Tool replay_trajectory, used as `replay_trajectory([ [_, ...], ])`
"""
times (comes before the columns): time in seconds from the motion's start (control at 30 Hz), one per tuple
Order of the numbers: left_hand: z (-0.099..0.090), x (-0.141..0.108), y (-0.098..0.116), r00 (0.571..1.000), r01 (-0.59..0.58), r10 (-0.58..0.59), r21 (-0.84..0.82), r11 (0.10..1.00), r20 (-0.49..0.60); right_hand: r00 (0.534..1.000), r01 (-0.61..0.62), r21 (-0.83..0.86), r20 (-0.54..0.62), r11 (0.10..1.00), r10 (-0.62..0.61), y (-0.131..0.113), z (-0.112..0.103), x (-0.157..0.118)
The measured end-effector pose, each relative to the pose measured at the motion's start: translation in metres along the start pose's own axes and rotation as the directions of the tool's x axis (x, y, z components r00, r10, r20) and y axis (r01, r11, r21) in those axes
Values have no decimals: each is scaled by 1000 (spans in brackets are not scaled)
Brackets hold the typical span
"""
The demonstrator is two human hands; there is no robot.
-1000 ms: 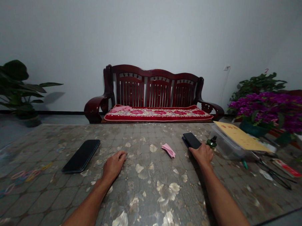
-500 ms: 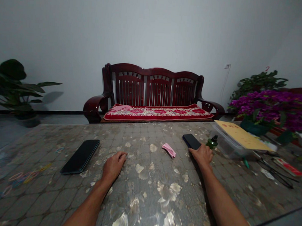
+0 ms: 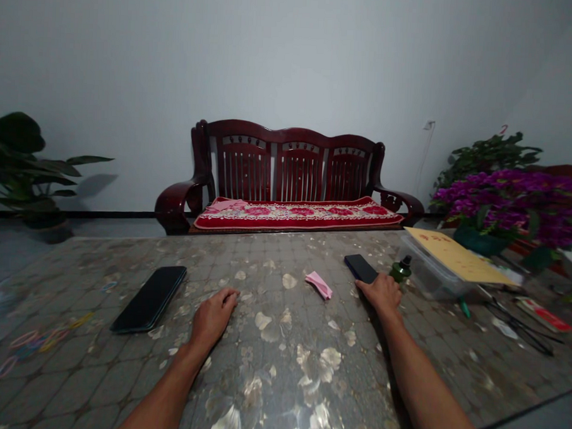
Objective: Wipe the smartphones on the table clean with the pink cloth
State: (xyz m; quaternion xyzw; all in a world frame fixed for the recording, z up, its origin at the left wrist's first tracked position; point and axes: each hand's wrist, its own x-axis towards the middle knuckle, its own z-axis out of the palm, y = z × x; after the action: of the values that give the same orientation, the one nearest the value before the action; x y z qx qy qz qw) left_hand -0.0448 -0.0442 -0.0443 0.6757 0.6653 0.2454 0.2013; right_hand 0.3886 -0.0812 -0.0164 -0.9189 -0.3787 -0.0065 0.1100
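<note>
On the table my left hand (image 3: 212, 319) rests with its fingers curled together, and nothing shows in it. A large black smartphone (image 3: 149, 298) lies flat to the left of that hand, apart from it. My right hand (image 3: 384, 296) is closed round the near end of a smaller dark smartphone (image 3: 360, 267), which lies on the table. The thumb is at the phone's near left edge; the other fingers are partly hidden. Between the two hands lies a folded pink paper (image 3: 319, 285). Just beyond my right hand stands a small green bottle (image 3: 400, 270) with a black cap.
At right are a clear plastic box (image 3: 428, 276) with a yellow booklet (image 3: 455, 255) on it, dark-framed glasses (image 3: 522, 331) and purple flowers (image 3: 514, 202). Coloured rubber bands (image 3: 38, 343) lie at left. A wooden bench (image 3: 296, 136) stands behind the patterned table (image 3: 279, 378).
The view has shifted very slightly, so things sit a little further left in the picture. Both hands and the things on the table keep their places.
</note>
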Motion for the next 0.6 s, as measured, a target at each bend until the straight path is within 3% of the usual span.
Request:
replay_trajectory([
  [0.6,0,1,0,1000,-17,17,40,999,8,998,-50,-15,-25,999,50,-5,11,0],
])
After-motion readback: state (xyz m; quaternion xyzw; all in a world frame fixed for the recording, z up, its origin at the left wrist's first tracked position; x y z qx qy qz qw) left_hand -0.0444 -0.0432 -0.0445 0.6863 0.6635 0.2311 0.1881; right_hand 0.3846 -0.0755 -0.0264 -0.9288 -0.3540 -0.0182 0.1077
